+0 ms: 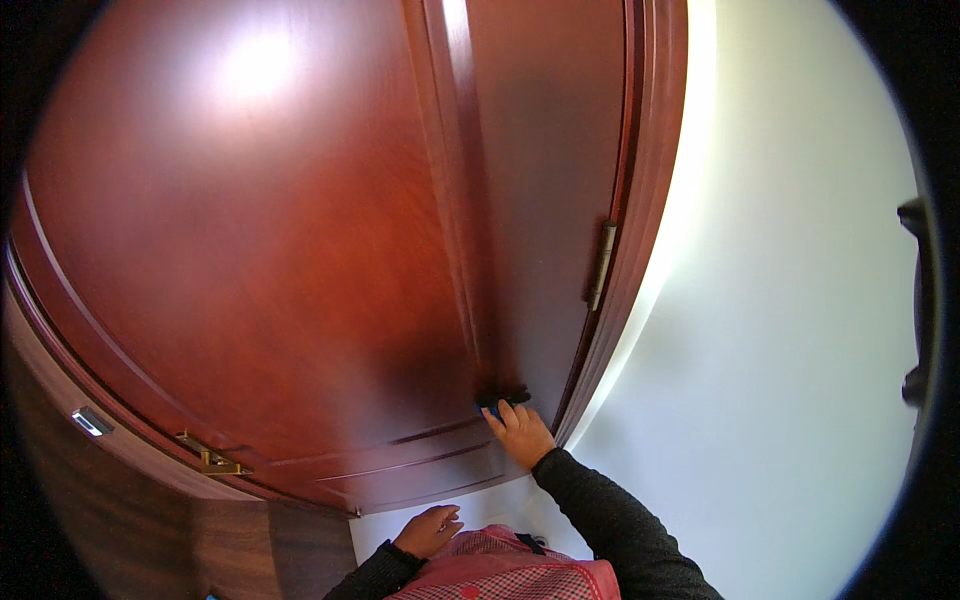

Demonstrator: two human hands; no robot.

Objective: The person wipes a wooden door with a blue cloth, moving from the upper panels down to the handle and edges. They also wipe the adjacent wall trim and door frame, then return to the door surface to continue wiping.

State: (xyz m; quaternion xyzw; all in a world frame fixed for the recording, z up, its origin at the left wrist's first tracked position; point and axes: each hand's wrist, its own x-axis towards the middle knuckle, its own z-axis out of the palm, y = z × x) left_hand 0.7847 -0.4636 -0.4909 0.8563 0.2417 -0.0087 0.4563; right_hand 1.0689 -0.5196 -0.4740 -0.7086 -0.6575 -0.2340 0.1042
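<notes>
My right hand (pixel 520 435) grips a blue and black brush (pixel 504 397), mostly covered by the fingers. Its dark fuzzy side meets the raised moulding (pixel 457 225) of a glossy reddish-brown wooden door (pixel 322 247), near the lower right corner of the large panel. In front of my body, my left hand (pixel 430 531) hangs with loosely bent fingers and nothing visible in it. It is apart from the door.
A metal hinge (pixel 602 266) sits on the door's right edge, beside the wooden frame (pixel 660 150). White wall (pixel 787 300) extends rightward. At lower left are a brass door handle (pixel 214 459), a small metal plate (pixel 91 421) and brown wood panelling (pixel 150 517).
</notes>
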